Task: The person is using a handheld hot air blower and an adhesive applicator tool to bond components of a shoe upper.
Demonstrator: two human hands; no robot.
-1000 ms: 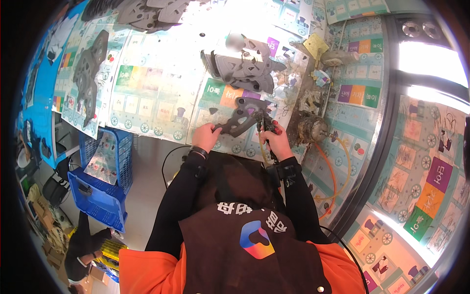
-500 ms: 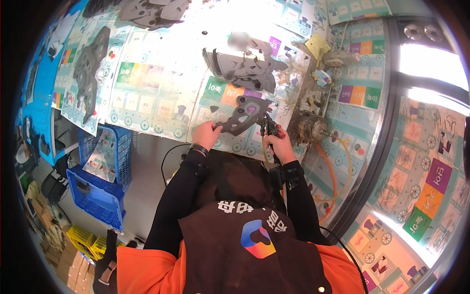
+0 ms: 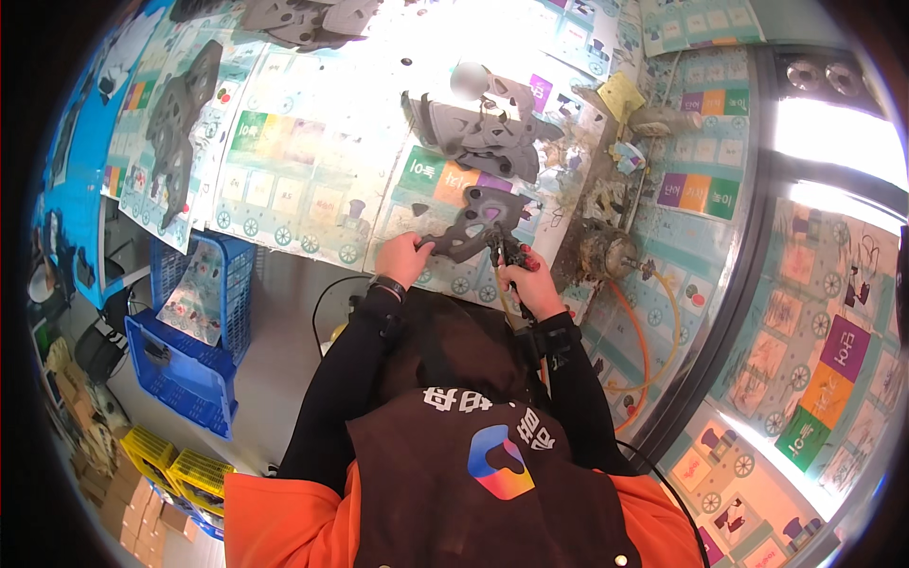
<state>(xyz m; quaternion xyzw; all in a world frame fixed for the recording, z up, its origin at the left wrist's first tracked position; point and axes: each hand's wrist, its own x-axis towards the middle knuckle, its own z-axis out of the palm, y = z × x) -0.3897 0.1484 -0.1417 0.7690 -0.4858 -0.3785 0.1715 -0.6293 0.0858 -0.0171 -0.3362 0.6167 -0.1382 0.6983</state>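
Note:
My left hand (image 3: 405, 259) pinches the lower left end of a flat dark grey moulded part (image 3: 464, 240) with cut-out openings, near the front edge of the paper-covered table. In my right hand (image 3: 536, 288) is a black spray gun (image 3: 508, 248) with red on it, my fingers wrapped around its grip. Its front end is over the part's right side; from here I cannot tell whether it touches. Just beyond, several similar grey parts (image 3: 488, 133) lie in a loose pile.
More grey parts (image 3: 312, 19) lie at the far left, and a long one (image 3: 180, 142) on the left table (image 3: 137, 199). A grimy machine (image 3: 611, 248) with orange (image 3: 647, 331) and yellow hoses stands at right. Blue crates (image 3: 194, 379) and yellow crates (image 3: 199, 478) sit at lower left.
My right hand has brought the spray gun left, from beside the part's right edge to over it. The left hand keeps its hold on the part. The whole view has shifted slightly.

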